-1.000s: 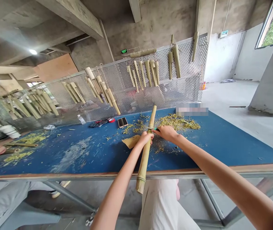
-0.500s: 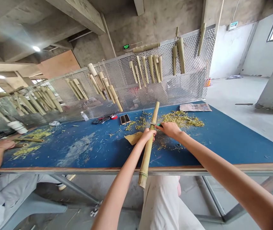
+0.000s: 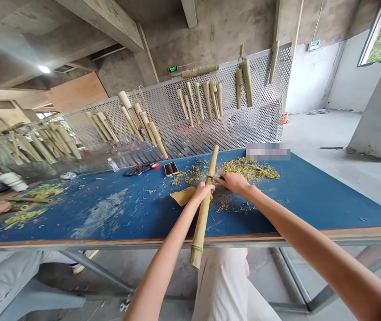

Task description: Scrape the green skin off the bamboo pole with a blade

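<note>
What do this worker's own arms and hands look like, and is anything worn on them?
The left arm and right arm are slim and bare along all that shows, with no sleeves in view. The left hand and right hand wear no gloves, and no watch, bracelet or ring can be seen. Below the arms, a white garment covers the legs.

A phone (image 3: 171, 169) lies flat on the blue table (image 3: 311, 196). Dark hand tools (image 3: 138, 170) and a small bottle (image 3: 113, 166) lie near it. Bamboo pieces (image 3: 206, 100) hang on the perforated panel (image 3: 264, 111) behind the table.
</note>
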Tool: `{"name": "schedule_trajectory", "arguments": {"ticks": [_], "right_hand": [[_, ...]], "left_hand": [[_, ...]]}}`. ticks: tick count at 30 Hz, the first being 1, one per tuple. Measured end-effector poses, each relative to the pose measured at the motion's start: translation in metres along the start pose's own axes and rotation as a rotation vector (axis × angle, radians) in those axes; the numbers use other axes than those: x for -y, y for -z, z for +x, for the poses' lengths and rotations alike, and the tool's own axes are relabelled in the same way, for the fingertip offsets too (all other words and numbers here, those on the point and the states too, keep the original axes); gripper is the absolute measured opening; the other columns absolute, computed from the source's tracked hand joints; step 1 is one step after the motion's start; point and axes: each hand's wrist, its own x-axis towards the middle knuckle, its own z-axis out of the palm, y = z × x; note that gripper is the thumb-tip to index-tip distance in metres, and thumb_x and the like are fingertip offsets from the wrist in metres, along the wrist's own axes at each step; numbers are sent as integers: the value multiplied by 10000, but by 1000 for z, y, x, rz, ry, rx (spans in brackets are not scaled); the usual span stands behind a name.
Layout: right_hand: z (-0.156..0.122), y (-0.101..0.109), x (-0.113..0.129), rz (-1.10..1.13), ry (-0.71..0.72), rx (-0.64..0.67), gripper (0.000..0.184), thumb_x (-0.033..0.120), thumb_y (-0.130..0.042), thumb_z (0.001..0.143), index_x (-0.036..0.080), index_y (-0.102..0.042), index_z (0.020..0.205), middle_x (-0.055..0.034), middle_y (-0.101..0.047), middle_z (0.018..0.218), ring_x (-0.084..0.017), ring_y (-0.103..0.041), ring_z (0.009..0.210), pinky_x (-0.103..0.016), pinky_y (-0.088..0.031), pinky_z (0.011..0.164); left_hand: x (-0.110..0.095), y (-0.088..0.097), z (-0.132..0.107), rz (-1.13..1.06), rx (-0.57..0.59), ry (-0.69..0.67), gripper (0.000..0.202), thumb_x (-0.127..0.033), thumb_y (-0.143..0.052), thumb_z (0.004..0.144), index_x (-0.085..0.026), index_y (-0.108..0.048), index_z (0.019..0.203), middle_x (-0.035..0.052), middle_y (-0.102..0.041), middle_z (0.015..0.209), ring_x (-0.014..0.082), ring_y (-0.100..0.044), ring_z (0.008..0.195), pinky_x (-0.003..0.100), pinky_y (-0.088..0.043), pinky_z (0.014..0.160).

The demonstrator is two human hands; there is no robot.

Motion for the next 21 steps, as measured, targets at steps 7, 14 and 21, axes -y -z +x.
{"name": "schedule_trajectory", "arguments": {"ticks": [7, 14, 21], "right_hand": [[1, 0, 1, -10, -6, -14, 686, 653, -218, 1052, 170, -702, 1116, -135, -753, 969, -261, -729, 908, -302, -485, 730], [1, 0, 4, -30, -16, -22, 676, 645, -226, 1056, 160, -690, 1143, -142, -752, 955, -257, -731, 899, -291, -482, 718], [-1, 1, 5, -24, 16, -20, 640, 619, -236, 1066, 169, -688, 1127, -129, -750, 943, -247, -726, 863, -285, -465, 692]], "left_hand": [[2, 0, 2, 11, -5, 0, 306, -69, -609, 800, -228, -467, 580, -24, -456, 482, 139, -495, 450, 270, -411, 472], [0, 0, 0, -7, -10, 5, 317, -72, -615, 803, -223, -469, 566, -32, -449, 450, 122, -479, 417, 250, -396, 452], [1, 0, 0, -15, 1, -4, 262, -75, -572, 793, -201, -486, 581, -36, -460, 428, 111, -480, 393, 237, -402, 453]]}}
